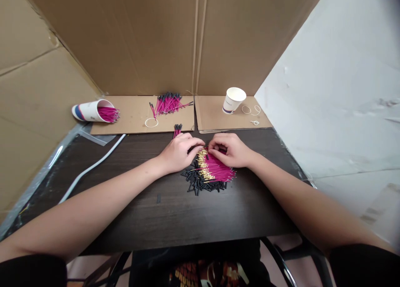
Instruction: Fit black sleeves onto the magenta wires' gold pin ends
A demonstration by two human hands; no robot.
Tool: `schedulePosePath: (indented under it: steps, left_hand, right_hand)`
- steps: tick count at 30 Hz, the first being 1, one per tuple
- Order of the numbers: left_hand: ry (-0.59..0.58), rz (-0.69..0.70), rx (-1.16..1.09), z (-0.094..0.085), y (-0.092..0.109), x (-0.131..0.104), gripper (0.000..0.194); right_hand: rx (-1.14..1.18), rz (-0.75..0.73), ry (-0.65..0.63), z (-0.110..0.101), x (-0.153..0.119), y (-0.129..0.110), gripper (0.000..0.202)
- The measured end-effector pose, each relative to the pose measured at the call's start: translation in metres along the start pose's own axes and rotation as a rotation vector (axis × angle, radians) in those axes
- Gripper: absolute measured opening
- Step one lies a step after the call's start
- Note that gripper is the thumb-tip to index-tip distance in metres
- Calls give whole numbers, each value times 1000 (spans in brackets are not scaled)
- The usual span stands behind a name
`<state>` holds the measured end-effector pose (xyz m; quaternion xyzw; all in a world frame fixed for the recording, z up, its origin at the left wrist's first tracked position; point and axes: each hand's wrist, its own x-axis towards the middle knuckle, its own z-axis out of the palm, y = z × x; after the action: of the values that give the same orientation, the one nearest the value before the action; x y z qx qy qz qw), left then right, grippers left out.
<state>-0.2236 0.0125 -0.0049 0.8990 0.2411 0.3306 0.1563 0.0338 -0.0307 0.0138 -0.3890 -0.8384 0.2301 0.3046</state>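
Here, in the head view, both hands, left [196,148] and right [215,150], curl with bent fingers at the pile of thin magenta wires with gold tips [217,166] on the dark wooden table [150,220]; whether either grips one, I cannot tell. Short black tubes [200,186] lie around it.

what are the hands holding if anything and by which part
Can't tell: the left hand and right hand are curled at the far edge of the pink wires, but anything between their fingertips is too small to make out.
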Motion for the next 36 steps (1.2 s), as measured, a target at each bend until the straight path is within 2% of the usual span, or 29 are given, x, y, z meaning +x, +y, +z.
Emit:
schedulePosePath:
  steps: [6,16,21,30,36]
  left_hand:
    - [1,15,0,0,-1,-1,18]
    - [1,21,-1,1,-3,-1,18]
    - [13,21,-23,1,-1,0,17]
    - [77,-24,-83,-1,1,3,16]
    - [78,-51,-97,-1,0,2,14]
  right_hand:
    - [31,-95,42,1,0,4,9]
    - [-6,-124,70,5,-1,7,9]
    - [67,-55,109,7,0,4,9]
    - [131,73,364,16,-2,7,12]
    - [75,42,360,21,-2,8,13]
